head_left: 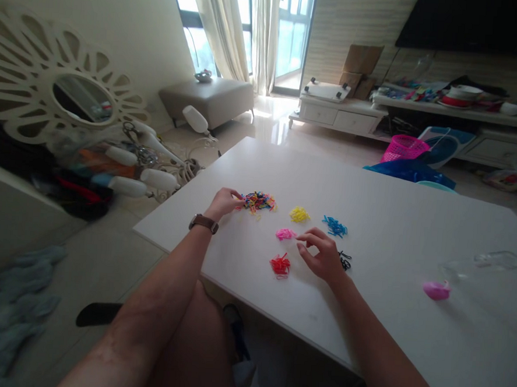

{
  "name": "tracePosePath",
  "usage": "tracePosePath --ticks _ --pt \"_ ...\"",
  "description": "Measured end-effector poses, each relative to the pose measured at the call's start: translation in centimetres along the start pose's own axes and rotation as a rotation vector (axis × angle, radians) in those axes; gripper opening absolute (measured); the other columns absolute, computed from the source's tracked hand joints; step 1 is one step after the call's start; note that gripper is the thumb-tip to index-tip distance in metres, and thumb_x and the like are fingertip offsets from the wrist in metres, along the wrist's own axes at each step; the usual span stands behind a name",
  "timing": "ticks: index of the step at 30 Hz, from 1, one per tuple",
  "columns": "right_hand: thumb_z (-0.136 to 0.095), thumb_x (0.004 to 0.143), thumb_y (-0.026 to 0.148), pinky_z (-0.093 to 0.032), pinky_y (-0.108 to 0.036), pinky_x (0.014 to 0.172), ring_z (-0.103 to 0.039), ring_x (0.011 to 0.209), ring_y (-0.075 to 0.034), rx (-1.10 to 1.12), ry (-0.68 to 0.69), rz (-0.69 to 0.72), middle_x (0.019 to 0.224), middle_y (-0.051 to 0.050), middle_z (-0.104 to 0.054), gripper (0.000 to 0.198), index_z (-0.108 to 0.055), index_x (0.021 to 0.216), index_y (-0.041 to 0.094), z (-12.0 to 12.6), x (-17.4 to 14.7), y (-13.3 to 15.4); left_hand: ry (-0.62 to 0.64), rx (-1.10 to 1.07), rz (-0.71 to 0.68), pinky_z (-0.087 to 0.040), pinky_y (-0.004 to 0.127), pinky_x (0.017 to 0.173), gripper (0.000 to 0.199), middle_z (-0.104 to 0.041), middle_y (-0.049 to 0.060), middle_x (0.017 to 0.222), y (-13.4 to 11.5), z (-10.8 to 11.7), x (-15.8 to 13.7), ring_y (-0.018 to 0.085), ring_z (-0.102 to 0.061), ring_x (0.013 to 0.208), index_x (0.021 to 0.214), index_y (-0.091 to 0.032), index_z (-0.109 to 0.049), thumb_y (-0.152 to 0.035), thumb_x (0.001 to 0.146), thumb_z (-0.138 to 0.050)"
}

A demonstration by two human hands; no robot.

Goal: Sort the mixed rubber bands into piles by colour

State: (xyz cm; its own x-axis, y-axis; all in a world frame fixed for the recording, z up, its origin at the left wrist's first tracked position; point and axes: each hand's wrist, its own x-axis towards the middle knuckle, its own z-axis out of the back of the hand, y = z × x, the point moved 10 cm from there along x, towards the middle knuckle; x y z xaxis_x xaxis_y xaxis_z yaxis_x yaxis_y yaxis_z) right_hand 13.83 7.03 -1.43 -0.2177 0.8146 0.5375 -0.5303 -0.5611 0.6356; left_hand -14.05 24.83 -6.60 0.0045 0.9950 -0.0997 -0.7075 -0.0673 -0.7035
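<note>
My left hand point(226, 204) is at the left edge of a mixed pile of small colourful rubber bands point(260, 202). Its fingertips are drawn together against the bands, and what lies between them is hidden. My right hand point(320, 253) hovers just right of a small heap of pink rubber bands point(286, 234), thumb and forefinger apart with nothing visible between them. Separate heaps of yellow rubber bands point(300, 214), blue rubber bands point(335, 226) and red rubber bands point(280, 266) lie around it. Black rubber bands point(345, 261) show partly behind my right hand.
The white table point(396, 225) bears a pink packet point(436, 290) and a clear container point(486, 263) at the right. A lamp with several white shades point(160, 179) stands off the left edge. A pink basket point(405, 148) sits beyond the far edge.
</note>
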Motion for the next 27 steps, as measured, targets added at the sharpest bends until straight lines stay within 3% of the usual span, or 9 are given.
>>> tracePosePath --ticks 8,21,27 --pt "-0.061 0.088 0.018 -0.050 -0.029 0.062 -0.058 0.067 -0.015 0.012 -0.005 0.005 0.086 -0.004 -0.062 0.011 -0.070 0.093 0.022 0.0 0.0 -0.1 -0.042 -0.017 -0.029 -0.035 0.025 0.052 0.025 -0.058 0.000 0.058 -0.9 -0.9 0.4 0.011 -0.048 0.052 0.090 -0.009 -0.079 -0.028 0.073 -0.073" --pt "-0.060 0.088 0.017 -0.049 -0.029 0.066 -0.060 0.070 -0.014 -0.024 0.012 0.012 0.086 -0.003 -0.062 0.011 -0.069 0.091 0.022 -0.2 0.0 -0.1 -0.010 -0.297 0.019 -0.037 0.022 0.049 0.032 -0.064 0.003 0.059 -1.0 -1.0 0.2 0.012 -0.053 0.054 0.078 -0.010 -0.076 -0.037 0.062 -0.082" --pt "-0.060 0.087 0.016 -0.049 -0.029 0.067 -0.061 0.072 -0.015 -0.029 0.013 0.010 0.085 -0.003 -0.062 0.010 -0.069 0.088 0.022 -0.1 0.1 0.0 -0.062 -0.252 0.035 -0.038 0.022 0.051 0.025 -0.066 0.004 0.061 -1.4 -0.3 -0.2 0.013 -0.054 0.058 0.076 -0.010 -0.077 -0.032 0.065 -0.076"
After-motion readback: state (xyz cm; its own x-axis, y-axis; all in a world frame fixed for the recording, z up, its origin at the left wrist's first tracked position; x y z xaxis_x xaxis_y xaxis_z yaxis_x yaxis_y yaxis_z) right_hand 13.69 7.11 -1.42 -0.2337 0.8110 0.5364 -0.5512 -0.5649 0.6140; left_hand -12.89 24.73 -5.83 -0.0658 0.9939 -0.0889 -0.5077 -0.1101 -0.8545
